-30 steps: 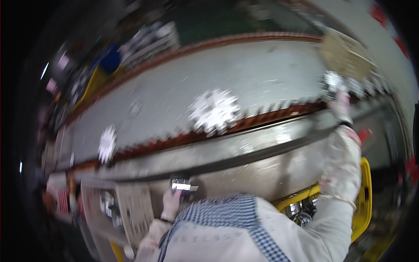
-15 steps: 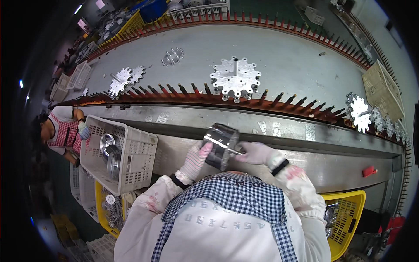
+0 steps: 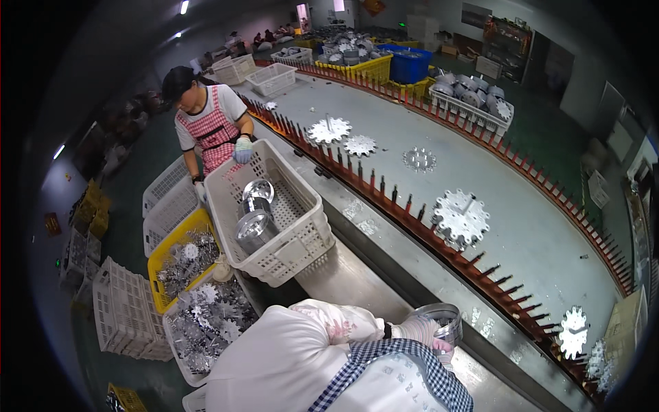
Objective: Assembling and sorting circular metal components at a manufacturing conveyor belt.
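Note:
My left hand [image 3: 417, 331], in a striped glove with pink fingertips, is closed round a shiny metal cylinder [image 3: 446, 314] with a round rim, above the steel work surface [image 3: 357, 278]. My apron and body cover part of that hand's surroundings, and my right hand cannot be made out. To the left of the hand, a white plastic crate [image 3: 298, 244] holds several shiny round metal cans [image 3: 255, 230]. Beyond the cylinder, a toothed metal disc with an upright shaft [image 3: 461, 218] sits on the grey table beside the row of pegs.
A co-worker [image 3: 209, 127] in a red checked apron stands at the crate's far side, a gloved hand on its rim. A yellow basket [image 3: 159, 275] and a white basket [image 3: 180, 347] hold toothed parts. Red-based pegs [image 3: 384, 189] line the grey table [image 3: 522, 226].
My view has swung left, bringing the co-worker and baskets into fuller sight. The cylinder stays in my left hand; my right hand, earlier on its shaft, is out of sight.

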Demonstrator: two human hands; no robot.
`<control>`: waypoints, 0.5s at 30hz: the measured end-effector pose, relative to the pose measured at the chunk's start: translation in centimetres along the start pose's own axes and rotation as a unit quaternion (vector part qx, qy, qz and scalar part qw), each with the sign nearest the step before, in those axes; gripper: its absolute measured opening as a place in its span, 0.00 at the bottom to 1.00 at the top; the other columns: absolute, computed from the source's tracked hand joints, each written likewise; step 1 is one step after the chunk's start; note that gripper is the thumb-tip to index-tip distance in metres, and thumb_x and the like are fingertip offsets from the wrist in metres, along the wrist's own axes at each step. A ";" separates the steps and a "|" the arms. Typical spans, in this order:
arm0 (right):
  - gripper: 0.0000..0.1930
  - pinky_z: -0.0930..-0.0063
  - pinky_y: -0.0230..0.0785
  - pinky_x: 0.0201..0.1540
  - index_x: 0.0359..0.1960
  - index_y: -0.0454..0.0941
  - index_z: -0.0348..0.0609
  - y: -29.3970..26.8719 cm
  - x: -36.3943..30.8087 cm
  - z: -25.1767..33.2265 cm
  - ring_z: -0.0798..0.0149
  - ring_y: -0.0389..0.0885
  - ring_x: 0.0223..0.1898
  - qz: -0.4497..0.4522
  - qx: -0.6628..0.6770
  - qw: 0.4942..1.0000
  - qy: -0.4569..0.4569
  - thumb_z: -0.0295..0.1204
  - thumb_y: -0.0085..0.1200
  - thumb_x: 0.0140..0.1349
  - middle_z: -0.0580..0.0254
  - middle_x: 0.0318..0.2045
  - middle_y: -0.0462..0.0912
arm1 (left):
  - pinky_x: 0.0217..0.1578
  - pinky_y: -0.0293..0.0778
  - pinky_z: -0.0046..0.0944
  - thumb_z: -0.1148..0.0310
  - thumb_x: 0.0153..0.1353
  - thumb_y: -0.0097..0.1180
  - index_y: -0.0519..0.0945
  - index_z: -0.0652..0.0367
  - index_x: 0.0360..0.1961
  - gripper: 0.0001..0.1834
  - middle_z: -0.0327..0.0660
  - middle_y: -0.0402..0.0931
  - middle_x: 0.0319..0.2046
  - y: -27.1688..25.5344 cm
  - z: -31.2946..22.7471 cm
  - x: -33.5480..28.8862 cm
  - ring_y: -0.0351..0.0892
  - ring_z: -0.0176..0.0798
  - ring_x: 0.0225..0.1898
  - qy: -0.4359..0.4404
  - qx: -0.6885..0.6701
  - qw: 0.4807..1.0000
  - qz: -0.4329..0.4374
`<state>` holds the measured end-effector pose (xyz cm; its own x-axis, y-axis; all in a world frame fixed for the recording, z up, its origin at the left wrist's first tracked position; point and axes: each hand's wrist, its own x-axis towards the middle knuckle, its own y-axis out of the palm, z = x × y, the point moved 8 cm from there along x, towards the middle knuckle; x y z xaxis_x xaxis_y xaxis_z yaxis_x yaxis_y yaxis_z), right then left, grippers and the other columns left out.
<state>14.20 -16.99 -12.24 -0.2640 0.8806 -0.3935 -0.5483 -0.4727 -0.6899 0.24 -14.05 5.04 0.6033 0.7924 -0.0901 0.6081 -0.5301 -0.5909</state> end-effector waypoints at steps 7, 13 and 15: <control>0.22 0.60 0.75 0.49 0.55 0.77 0.46 -1.9 0.3 2.1 0.56 0.80 0.47 -0.049 -0.010 0.999 0.010 0.46 0.41 0.71 0.60 0.45 0.83 | 0.50 0.76 0.48 0.36 0.60 0.59 0.83 0.59 0.51 0.35 0.55 0.84 0.41 -2.7 -2.8 -0.5 0.83 0.56 0.45 -0.019 -0.042 0.996 0.075; 0.21 0.59 0.75 0.48 0.55 0.77 0.45 -1.9 -0.2 1.9 0.55 0.81 0.45 -0.116 0.009 0.993 0.024 0.45 0.43 0.70 0.59 0.42 0.83 | 0.63 0.67 0.46 0.41 0.63 0.58 0.81 0.49 0.57 0.30 0.52 0.79 0.54 -3.3 -2.3 -1.4 0.75 0.55 0.60 -0.020 -0.057 0.995 0.079; 0.21 0.58 0.75 0.48 0.55 0.77 0.45 -3.6 -0.3 3.1 0.54 0.81 0.44 -0.212 -0.091 0.970 -0.077 0.45 0.44 0.70 0.59 0.40 0.84 | 0.60 0.69 0.47 0.41 0.63 0.59 0.82 0.53 0.55 0.30 0.53 0.81 0.51 -3.3 0.1 1.1 0.76 0.55 0.57 0.035 -0.075 0.996 0.019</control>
<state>13.79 -15.44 -7.81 -0.1680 0.9851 0.0354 -0.4887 -0.0520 -0.8709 -1.14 -11.37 6.80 0.6586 0.7508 -0.0507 0.6511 -0.6024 -0.4618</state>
